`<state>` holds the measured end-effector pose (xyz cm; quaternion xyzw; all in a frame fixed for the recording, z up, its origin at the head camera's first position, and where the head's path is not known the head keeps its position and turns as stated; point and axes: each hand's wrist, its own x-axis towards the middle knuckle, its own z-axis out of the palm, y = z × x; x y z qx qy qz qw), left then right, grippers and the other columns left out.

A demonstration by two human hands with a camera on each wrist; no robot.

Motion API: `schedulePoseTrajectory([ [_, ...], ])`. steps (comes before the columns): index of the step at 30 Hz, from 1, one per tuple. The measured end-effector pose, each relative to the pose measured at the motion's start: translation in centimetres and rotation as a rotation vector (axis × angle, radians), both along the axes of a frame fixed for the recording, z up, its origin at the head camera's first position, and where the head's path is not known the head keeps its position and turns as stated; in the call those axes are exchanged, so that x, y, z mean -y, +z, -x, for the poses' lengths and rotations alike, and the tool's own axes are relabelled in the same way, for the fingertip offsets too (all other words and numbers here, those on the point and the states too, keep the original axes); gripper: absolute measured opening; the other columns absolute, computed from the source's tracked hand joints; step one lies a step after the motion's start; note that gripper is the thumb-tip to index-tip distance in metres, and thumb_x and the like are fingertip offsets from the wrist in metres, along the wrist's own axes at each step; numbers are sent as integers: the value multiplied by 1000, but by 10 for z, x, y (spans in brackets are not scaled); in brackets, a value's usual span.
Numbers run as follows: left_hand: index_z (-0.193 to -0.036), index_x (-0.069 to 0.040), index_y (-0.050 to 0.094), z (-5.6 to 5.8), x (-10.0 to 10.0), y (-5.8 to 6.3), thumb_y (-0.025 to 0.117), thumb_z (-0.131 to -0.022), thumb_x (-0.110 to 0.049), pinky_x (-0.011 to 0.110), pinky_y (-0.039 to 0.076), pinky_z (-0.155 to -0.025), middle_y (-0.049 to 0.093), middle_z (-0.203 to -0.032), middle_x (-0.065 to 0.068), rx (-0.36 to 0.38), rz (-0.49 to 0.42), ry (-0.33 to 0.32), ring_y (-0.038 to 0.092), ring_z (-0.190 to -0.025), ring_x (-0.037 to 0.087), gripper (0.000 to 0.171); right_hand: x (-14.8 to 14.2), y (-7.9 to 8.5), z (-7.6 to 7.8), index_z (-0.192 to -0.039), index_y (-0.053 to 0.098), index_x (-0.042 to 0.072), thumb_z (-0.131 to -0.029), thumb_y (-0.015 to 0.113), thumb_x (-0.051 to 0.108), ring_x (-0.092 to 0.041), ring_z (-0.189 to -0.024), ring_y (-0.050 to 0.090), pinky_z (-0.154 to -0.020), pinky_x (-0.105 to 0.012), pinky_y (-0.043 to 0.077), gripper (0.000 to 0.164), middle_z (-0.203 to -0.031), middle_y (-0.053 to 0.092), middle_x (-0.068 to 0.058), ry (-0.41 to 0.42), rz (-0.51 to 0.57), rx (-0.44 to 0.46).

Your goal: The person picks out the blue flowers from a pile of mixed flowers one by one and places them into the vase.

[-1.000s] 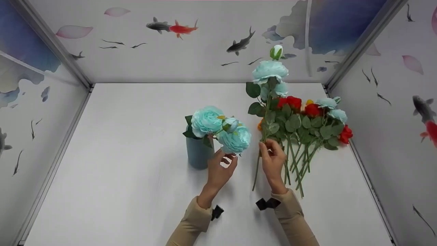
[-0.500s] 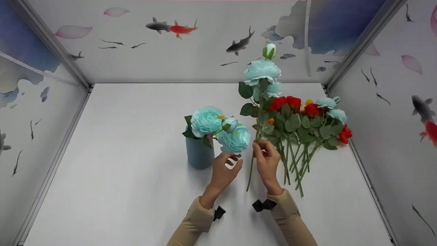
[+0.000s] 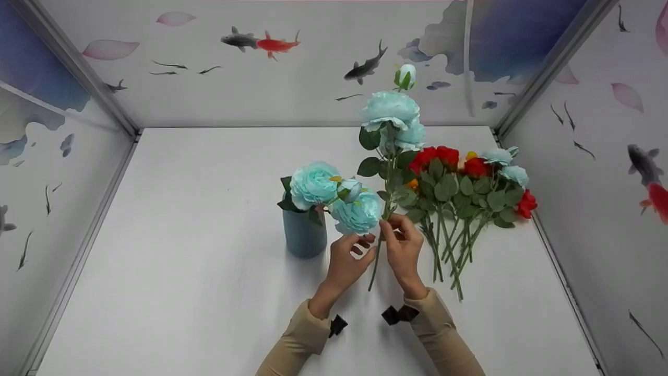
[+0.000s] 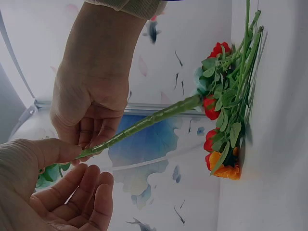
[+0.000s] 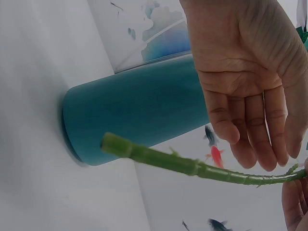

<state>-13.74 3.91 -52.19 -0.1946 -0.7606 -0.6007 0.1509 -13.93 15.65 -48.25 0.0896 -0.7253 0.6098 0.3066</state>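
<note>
My right hand pinches the green stem of an artificial light-blue flower spray. The spray stands nearly upright, its blossoms and bud above the hand. My left hand is beside the lower stem, fingers loosely bent, gripping nothing. The left wrist view shows its thumb close to the stem; whether they touch I cannot tell. In the right wrist view the stem's cut end points away from my hands. Left of them a blue vase holds light-blue flowers that lean right over its rim.
Several red, orange and light-blue flowers lie in a pile on the white table, right of my hands, stems toward me. Printed walls enclose the table at the back and both sides.
My right hand has carried the flower spray leftward, away from the pile. My left hand has shifted slightly right, toward the stem. The vase and its flowers stay put.
</note>
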Motion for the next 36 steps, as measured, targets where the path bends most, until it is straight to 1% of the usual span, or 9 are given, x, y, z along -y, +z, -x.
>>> schedulePoseTrajectory([
  [4,-86,1,67,0,-1,-2,69,-76,6,32,53,-57,67,-81,10,-19,-6,-27,65,-70,23,11,1,0,-1,-86,59,-14,-86,59,-9,-25,-53,51,-50,-19,43,5,-68,54,-18,13,-6,-17],
  [9,-83,4,66,0,-2,0,68,-75,10,39,54,-57,67,-78,15,3,-20,-41,64,-67,27,10,3,1,-2,-86,59,-12,-86,59,-8,-23,-55,52,-52,-18,43,4,-69,54,-18,16,-3,-22],
  [11,-82,7,66,-2,-2,6,67,-75,12,39,54,-57,66,-76,17,19,-16,-36,64,-66,28,9,4,2,-3,-86,58,-13,-86,59,-8,-24,-55,52,-53,-18,43,5,-69,54,-18,13,-2,-27],
  [14,-81,9,65,-7,0,20,66,-75,13,38,54,-58,66,-75,18,36,-15,-36,63,-64,28,7,5,2,-4,-86,58,-14,-86,59,-8,-29,-54,51,-53,-18,43,5,-69,54,-18,10,0,-35],
  [18,-82,10,65,-13,2,35,65,-76,13,39,54,-58,66,-76,19,51,-23,-42,64,-65,27,7,7,2,-5,-86,58,-13,-86,59,-9,-33,-55,51,-53,-18,43,5,-68,54,-18,15,9,-39],
  [20,-83,9,65,-14,3,37,65,-77,13,38,54,-57,66,-77,19,64,-23,-40,65,-66,27,7,7,2,-5,-86,58,-13,-86,59,-9,-33,-55,51,-53,-19,44,5,-68,54,-18,18,14,-42],
  [25,-84,9,66,-14,4,38,65,-78,11,23,52,-56,67,-77,18,99,-21,-39,65,-67,27,7,8,0,-5,-84,57,-13,-86,58,-8,-31,-55,52,-54,-19,45,6,-69,53,-18,26,16,-46],
  [27,-83,9,66,-14,5,39,65,-78,11,20,50,-56,66,-77,18,98,-20,-41,65,-67,27,6,8,-1,-5,-84,57,-12,-87,58,-8,-29,-56,53,-54,-19,45,5,-69,53,-17,29,12,-44],
  [36,-83,8,65,-14,7,39,64,-78,13,30,53,-55,66,-77,18,84,-14,-51,65,-67,28,7,8,-3,-5,-84,58,-10,-88,57,-6,-20,-58,55,-53,-21,47,6,-68,52,-17,45,22,-42],
])
